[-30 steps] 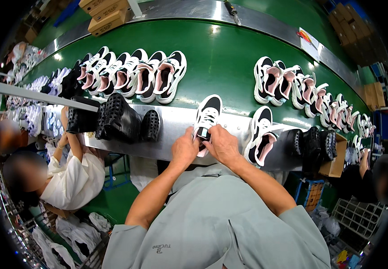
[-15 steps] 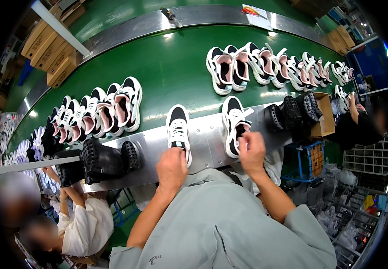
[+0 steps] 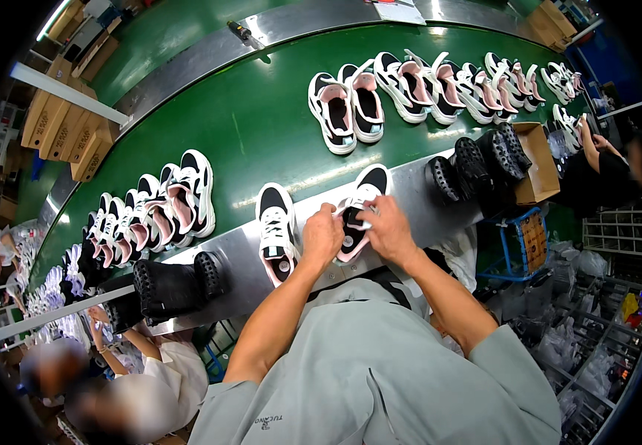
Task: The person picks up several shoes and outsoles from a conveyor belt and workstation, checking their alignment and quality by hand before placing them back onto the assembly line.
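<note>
1 shoe in work, both hands on it; 1 more parked beside.
Worked shoe (image 3: 368, 191) sits toe-away at the metal edge (image 3: 428, 219) of the tabletop (image 3: 261, 122), in front of the wearer. Left hand (image 3: 322, 236): fingers pinching its collar, left side. Right hand (image 3: 388, 228): fingers gripping at its opening/tongue. Second shoe (image 3: 275, 226), same white/black, just left, untouched. Tabletop rows: at least 5 shoes left (image 3: 198, 189); right, 2 at the near end (image 3: 333, 122), more behind, overlap blocks count. Black studded blocks: 3 left (image 3: 210, 274), at least 3 right (image 3: 469, 162). 1 open carton (image 3: 538, 178), 1 black-handled tool (image 3: 239, 30) at the far rail.
</note>
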`<act>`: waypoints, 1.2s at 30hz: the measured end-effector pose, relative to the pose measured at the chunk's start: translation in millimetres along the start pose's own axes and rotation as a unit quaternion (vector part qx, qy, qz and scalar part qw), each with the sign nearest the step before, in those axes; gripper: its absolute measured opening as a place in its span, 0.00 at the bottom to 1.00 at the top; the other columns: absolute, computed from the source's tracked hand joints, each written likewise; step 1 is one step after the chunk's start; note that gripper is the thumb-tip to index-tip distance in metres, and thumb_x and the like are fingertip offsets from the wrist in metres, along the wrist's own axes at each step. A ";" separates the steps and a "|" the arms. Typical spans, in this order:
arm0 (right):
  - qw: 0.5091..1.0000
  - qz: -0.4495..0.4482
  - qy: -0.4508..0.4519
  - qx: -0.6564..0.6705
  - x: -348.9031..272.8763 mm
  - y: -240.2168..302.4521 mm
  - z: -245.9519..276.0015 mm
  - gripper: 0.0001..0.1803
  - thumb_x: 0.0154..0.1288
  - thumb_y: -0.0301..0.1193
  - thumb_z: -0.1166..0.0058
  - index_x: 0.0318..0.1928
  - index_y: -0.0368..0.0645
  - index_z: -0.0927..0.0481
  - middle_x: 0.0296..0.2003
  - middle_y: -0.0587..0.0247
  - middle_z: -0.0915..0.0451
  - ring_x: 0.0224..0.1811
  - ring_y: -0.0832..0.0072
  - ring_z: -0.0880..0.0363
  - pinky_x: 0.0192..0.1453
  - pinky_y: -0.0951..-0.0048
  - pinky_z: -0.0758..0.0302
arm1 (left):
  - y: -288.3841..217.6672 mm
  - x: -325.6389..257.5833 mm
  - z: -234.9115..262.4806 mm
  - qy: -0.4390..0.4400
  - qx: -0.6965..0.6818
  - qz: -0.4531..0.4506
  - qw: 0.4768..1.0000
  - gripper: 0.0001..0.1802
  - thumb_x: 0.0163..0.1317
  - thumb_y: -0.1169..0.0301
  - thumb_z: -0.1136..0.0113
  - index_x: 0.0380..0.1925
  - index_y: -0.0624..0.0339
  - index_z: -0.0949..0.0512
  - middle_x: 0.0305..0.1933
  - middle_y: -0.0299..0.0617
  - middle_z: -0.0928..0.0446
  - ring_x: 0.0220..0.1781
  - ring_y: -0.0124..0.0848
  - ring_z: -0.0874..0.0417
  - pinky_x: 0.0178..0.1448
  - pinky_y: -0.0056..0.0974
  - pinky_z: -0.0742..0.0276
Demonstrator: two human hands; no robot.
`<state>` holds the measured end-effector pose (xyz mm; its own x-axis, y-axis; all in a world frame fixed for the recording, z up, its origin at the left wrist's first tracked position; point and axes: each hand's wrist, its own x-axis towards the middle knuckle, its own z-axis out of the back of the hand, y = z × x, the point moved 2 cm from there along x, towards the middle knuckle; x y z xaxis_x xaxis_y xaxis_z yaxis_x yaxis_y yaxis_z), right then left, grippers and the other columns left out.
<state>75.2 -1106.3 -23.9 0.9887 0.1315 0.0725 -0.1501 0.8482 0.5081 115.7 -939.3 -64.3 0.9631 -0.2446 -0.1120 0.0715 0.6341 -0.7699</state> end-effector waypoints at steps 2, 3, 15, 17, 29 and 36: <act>0.998 0.046 -0.024 0.027 1.2 6.7 -7.5 0.16 0.50 0.22 0.43 0.42 0.47 0.16 0.47 0.57 0.22 0.56 0.55 0.27 0.57 0.60 0.23 | -5.1 -0.5 3.6 -0.005 0.034 -0.019 0.999 0.13 0.64 0.72 0.41 0.46 0.66 0.25 0.29 0.60 0.18 0.33 0.60 0.15 0.39 0.56 0.22; 0.996 0.074 -0.049 0.003 1.0 9.6 -9.6 0.16 0.50 0.22 0.43 0.42 0.47 0.16 0.48 0.58 0.23 0.56 0.55 0.27 0.56 0.60 0.23 | -10.3 -2.3 6.3 -0.016 0.047 -0.031 0.998 0.14 0.64 0.72 0.40 0.47 0.66 0.26 0.28 0.60 0.18 0.33 0.60 0.15 0.39 0.56 0.22; 0.931 -0.277 -0.004 0.238 -25.6 3.5 -34.1 0.17 0.64 0.38 0.41 0.37 0.33 0.27 0.33 0.37 0.20 0.37 0.40 0.20 0.44 0.47 0.24 | -56.9 -13.3 26.2 -0.019 0.219 -0.343 0.913 0.12 0.51 0.72 0.41 0.38 0.60 0.21 0.40 0.44 0.27 0.44 0.41 0.26 0.47 0.41 0.28; 0.912 -0.287 -0.015 0.291 -26.9 1.0 -42.6 0.17 0.65 0.37 0.42 0.35 0.33 0.26 0.31 0.36 0.20 0.37 0.39 0.20 0.43 0.46 0.24 | -51.8 -7.6 27.6 0.018 0.222 -0.374 0.900 0.09 0.52 0.72 0.41 0.35 0.59 0.22 0.40 0.43 0.27 0.43 0.41 0.26 0.46 0.42 0.28; 0.905 -0.265 0.006 0.334 -27.0 16.0 -60.6 0.13 0.64 0.31 0.40 0.36 0.33 0.26 0.29 0.44 0.19 0.32 0.48 0.19 0.39 0.55 0.23 | -42.5 -51.7 27.8 -0.029 0.186 -0.121 0.975 0.16 0.63 0.62 0.33 0.31 0.67 0.19 0.33 0.54 0.20 0.39 0.52 0.24 0.45 0.51 0.28; 0.832 -0.248 0.052 0.493 -30.3 -0.8 -76.4 0.11 0.67 0.32 0.39 0.40 0.38 0.23 0.29 0.62 0.19 0.30 0.72 0.20 0.36 0.67 0.22 | -34.4 -38.7 5.7 -0.075 0.172 -0.063 0.980 0.15 0.59 0.63 0.32 0.23 0.66 0.17 0.27 0.52 0.20 0.35 0.50 0.23 0.42 0.53 0.30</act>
<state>44.9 -1071.7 -92.0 0.9143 -0.0229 -0.4043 0.4041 -0.0151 0.9146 77.5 -947.4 -29.9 0.9666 -0.2421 0.0841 0.2504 0.8223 -0.5110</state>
